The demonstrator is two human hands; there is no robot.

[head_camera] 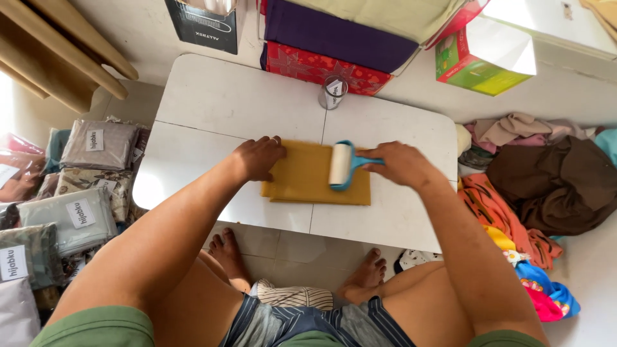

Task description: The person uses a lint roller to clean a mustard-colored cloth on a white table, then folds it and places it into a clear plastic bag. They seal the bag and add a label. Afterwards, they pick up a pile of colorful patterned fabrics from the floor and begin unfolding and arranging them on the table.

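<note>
On the low white folding table (218, 96), the folded mustard-yellow cloth (302, 180) lies near the front edge, with bare tabletop open behind and left. My left hand (258, 157) presses flat on its left end, fingers spread, gripping nothing. My right hand (400, 164) is clenched around the blue-handled white lint roller (341, 164), resting on the cloth. Its handle is mostly hidden in my fist.

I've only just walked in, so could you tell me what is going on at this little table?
A seated person holds a folded mustard cloth flat on the white table with the left hand. The right hand grips a blue-handled lint roller resting on the cloth. Packaged fabrics lie at the left, loose clothes at the right.
</note>
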